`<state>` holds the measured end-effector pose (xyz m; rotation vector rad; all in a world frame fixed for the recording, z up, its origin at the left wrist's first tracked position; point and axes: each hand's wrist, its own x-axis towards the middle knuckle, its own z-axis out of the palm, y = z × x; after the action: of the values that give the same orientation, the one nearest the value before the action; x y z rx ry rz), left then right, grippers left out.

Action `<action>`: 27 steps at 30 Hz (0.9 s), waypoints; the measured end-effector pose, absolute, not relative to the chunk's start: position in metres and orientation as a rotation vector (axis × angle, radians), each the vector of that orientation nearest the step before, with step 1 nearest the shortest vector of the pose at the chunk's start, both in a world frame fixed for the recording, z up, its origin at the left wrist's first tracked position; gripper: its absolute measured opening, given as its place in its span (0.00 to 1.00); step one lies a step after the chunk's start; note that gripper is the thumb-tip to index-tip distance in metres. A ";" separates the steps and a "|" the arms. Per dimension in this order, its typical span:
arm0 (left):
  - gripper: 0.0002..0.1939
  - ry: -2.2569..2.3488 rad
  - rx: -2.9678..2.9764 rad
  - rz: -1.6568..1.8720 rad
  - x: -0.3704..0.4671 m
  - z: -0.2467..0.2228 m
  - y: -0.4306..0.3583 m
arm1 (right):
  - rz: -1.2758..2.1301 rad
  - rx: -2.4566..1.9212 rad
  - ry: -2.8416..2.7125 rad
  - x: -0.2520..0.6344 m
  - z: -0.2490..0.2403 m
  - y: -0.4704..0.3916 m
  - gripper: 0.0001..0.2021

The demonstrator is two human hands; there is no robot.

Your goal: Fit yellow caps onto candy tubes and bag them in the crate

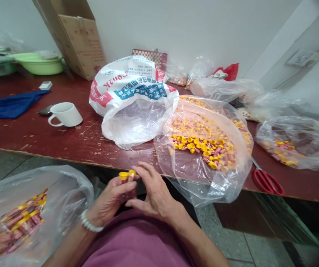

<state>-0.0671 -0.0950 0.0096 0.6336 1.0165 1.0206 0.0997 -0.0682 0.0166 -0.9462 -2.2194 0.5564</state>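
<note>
My left hand [110,198], with a pale beaded bracelet at its wrist, is closed around small clear tubes with yellow caps [123,175]. At least two capped tops stand above its fingers; what lies lower in the grip is hidden. My right hand [159,191] has its fingers apart, the upper fingertips against or very close to one yellow cap and the thumb lower down. Both hands are just off the table's front edge. Beyond them lies a clear plastic bag [187,185] holding a heap of yellow-capped pieces with red-and-white patterned parts [203,148].
On the dark red table [98,148] are a white printed sack [131,96], white mug [65,114], blue cloth [12,105], red-handled scissors [267,181] and a smaller clear bag [309,144]. A large bag [67,185] of capped tubes sits lower left. A cardboard box [81,44] stands behind.
</note>
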 end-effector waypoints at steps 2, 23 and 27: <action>0.17 1.212 0.650 1.129 -0.104 0.011 -0.103 | 0.519 -0.988 -2.084 0.116 0.019 -0.058 0.31; 0.21 2.292 0.353 1.620 -0.283 -0.025 -0.145 | -0.047 -1.965 -2.007 0.188 -0.021 0.056 0.18; 0.15 2.073 1.032 1.745 -0.225 0.005 -0.091 | -0.107 -1.943 -2.102 0.183 -0.015 0.050 0.13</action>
<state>-0.2252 -0.0908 0.0045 1.0325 2.0734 1.7452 0.1826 0.0500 -0.0146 -1.9434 -2.1020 -0.1066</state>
